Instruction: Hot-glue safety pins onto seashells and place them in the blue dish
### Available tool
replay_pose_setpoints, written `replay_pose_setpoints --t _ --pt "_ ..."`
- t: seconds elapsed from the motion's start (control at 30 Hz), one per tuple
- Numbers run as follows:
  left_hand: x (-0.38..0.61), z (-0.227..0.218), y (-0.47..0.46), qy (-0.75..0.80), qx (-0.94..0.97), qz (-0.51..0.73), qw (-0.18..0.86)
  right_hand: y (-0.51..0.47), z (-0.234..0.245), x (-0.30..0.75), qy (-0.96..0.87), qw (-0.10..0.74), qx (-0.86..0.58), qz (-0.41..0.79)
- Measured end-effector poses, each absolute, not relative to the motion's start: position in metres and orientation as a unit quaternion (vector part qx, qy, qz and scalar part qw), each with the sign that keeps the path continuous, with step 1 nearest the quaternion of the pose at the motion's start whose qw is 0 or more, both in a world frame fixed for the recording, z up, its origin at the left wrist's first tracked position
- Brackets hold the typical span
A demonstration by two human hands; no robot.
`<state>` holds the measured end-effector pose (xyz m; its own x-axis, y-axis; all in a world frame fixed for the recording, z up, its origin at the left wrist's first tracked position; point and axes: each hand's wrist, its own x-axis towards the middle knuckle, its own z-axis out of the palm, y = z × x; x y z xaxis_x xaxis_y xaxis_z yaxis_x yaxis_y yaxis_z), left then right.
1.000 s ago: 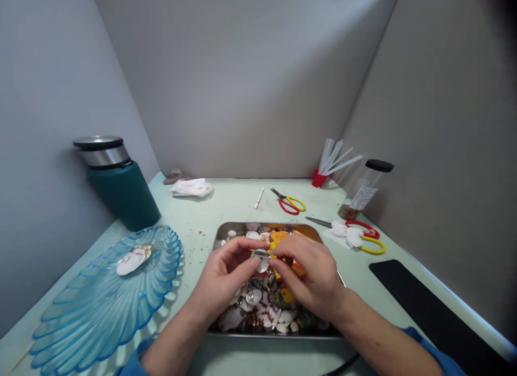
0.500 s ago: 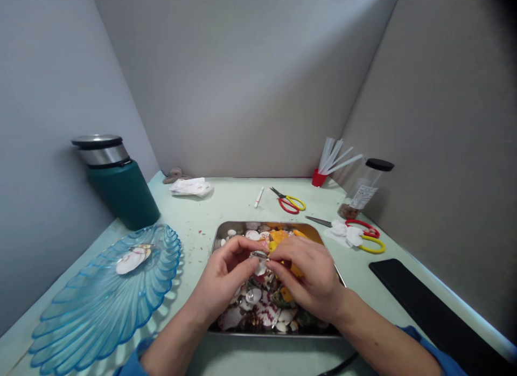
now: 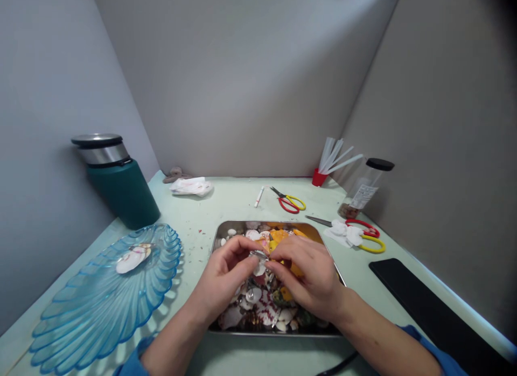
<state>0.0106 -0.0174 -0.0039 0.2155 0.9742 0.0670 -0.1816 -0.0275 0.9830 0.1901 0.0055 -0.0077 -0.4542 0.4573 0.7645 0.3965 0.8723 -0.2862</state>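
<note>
A metal tray [image 3: 226, 229] filled with several seashells and orange pieces sits in front of me. Above its middle, my left hand [image 3: 226, 276] and my right hand [image 3: 309, 276] meet fingertip to fingertip. Both pinch a small shiny silvery piece [image 3: 259, 255], with a white shell [image 3: 260, 268] just under it. Fingers of both hands are curled closed around it. My hands hide much of the tray's centre.
A blue shell-shaped glass dish [image 3: 105, 295] holding a pale shell [image 3: 130, 261] lies at the left. A green flask [image 3: 117, 185] stands behind it. Two red-yellow scissors [image 3: 291, 202] [image 3: 359, 235], a red cup of white sticks [image 3: 329, 166], a jar [image 3: 363, 190] and a black slab [image 3: 424, 306] are on the right.
The two hands stay pinched together over the tray; only a tiny downward shift of the fingers and the small piece.
</note>
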Motion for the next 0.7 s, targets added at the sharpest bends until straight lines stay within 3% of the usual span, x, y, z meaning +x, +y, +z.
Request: replay_pose_setpoints --t 0.7 --pt "0.0116 -0.0026 -0.0169 0.389 0.557 0.501 0.536 0.0054 -0.0073 0.1898 -0.852 0.456 -0.257 0.031"
